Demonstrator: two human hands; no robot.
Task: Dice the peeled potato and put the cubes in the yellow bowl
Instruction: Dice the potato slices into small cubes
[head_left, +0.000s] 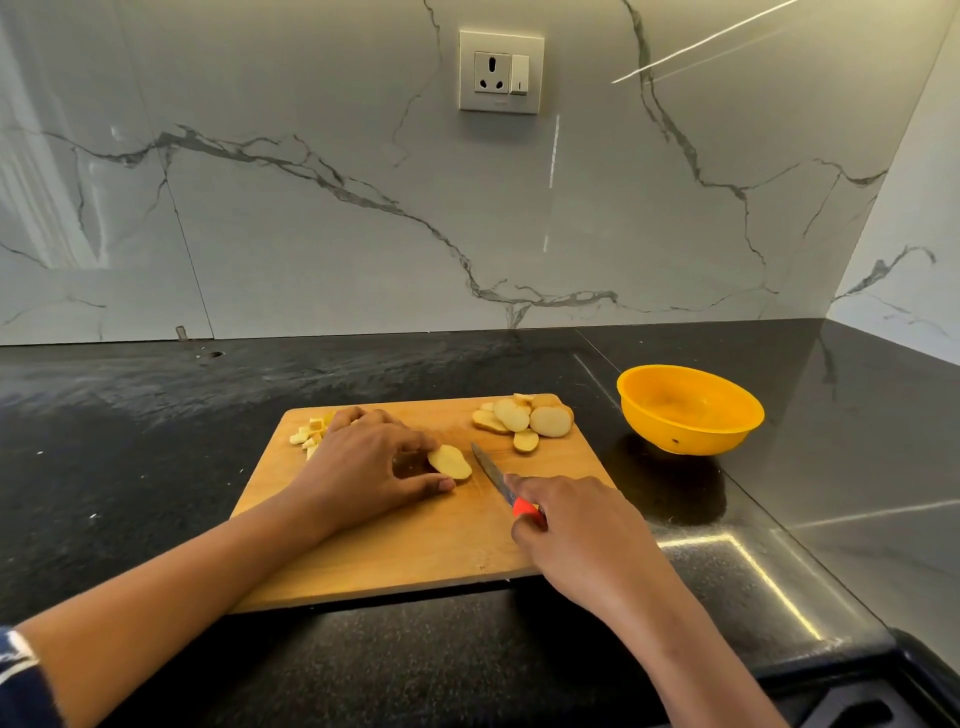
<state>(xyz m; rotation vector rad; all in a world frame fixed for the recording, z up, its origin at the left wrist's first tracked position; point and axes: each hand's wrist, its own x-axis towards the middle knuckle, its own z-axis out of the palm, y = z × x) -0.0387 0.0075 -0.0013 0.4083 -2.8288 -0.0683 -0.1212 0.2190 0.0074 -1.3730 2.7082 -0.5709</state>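
Mid-dicing: on the board (415, 551), left hand (363, 467) pinches a slice (450, 461); right hand (576, 530) grips the knife (493, 475). Next, cut strips; bowl (690, 408) waits empty.

Just the one view here, a wide-angle cam worn on the head, so it's first-person from over the near edge of the black countertop (130, 467), facing forward and tipped down. Close in: the cutting board (395, 561) sits low in the middle of the frame, the yellow bowl (691, 415) off to its right. The top half is the marble back wall (311, 234) dead ahead with its socket (500, 71), and the side wall (914, 234) meets it at the counter's far right corner.
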